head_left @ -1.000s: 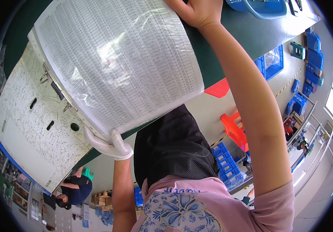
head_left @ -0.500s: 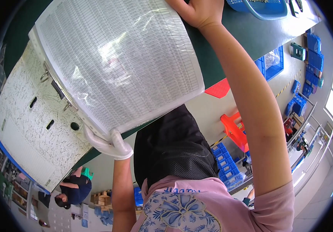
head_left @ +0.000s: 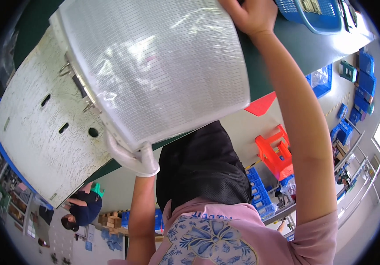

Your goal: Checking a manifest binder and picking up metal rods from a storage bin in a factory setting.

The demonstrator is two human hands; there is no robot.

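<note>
A factory workshop: smooth dark-green bench (head_left: 304, 53); stacked rectangular blue plastic crates (head_left: 366, 82); seated co-worker in dark clothing (head_left: 88, 213).

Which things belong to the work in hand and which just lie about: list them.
Work in hand:
- ring binder
- sheet in clear sleeve
- gloved left hand, at its corner
- bare right hand

Apparently lying about:
- blue basket
- orange-red stool
- dark green stool

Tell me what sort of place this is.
Probably a factory workshop: stacked blue plastic bins stand to the right, a blue basket sits on the green worktop, and another person is in the background.
</note>
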